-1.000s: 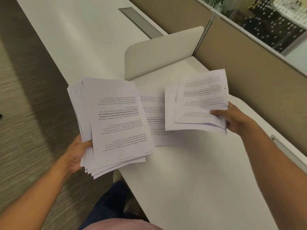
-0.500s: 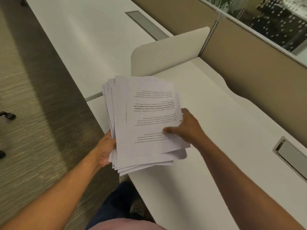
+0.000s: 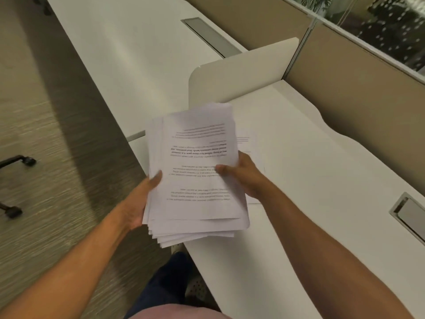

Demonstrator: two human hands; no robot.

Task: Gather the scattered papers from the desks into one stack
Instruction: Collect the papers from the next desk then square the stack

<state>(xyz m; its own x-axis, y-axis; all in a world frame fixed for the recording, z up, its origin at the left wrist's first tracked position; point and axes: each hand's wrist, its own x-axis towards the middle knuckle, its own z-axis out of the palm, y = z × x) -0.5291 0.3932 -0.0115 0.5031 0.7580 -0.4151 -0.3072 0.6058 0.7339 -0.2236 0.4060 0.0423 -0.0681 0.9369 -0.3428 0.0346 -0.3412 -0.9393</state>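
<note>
In the head view, the thick white stack of printed papers (image 3: 197, 171) sits at centre frame above the near edge of the white surface (image 3: 310, 180), the left hand (image 3: 138, 203) holding its 9 o'clock edge with thumb on top and the right hand (image 3: 246, 176) pinching its 3 o'clock edge, both grips curled round the sheets. Under the right hand, one loose printed sheet (image 3: 249, 143) lies flat on the surface, partly hidden by the stack. At 12 o'clock stands a cream rounded divider panel (image 3: 241, 74), at 1 o'clock a tan partition wall (image 3: 358, 84), at 4 o'clock a grey cable hatch (image 3: 411, 215), and at 9 o'clock black chair castors (image 3: 20, 161) on the carpet.

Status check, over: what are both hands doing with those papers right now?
Left hand and right hand both grip the paper stack. One sheet lies on the desk beneath. Nothing in the way.
</note>
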